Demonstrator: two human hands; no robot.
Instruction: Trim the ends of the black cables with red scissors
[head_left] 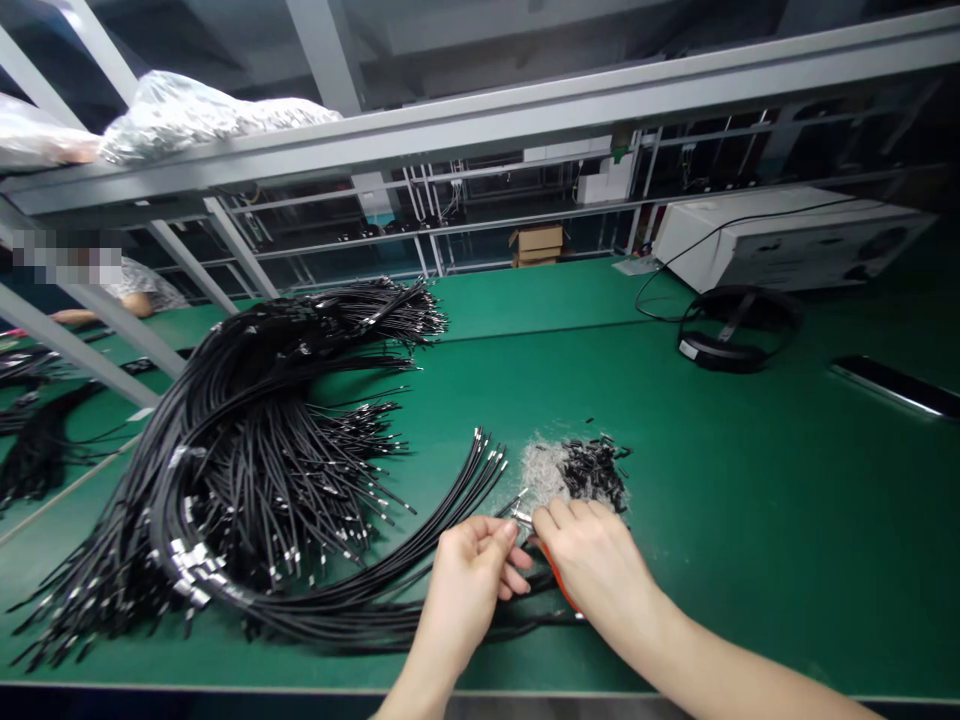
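My left hand (476, 560) pinches the end of a black cable between thumb and fingertips, low in the middle of the head view. Close on its right, my right hand (589, 550) is wrapped round a tool with orange-red handles (559, 575); the tool's metal tip meets the cable end near my left fingertips. A loose bundle of black cables (352, 600) curves from the left and passes under both hands. Just beyond my right hand lie a pile of short black pieces (596, 470) and a heap of pale, clear scraps (541, 470).
A large pile of black cables (255, 430) covers the left of the green table (720, 470). At the right are a black ring-shaped object (724, 350), a dark flat device (896, 385) and a white box (780, 240). Beyond the shelf frame, a person's arm (139, 303) shows.
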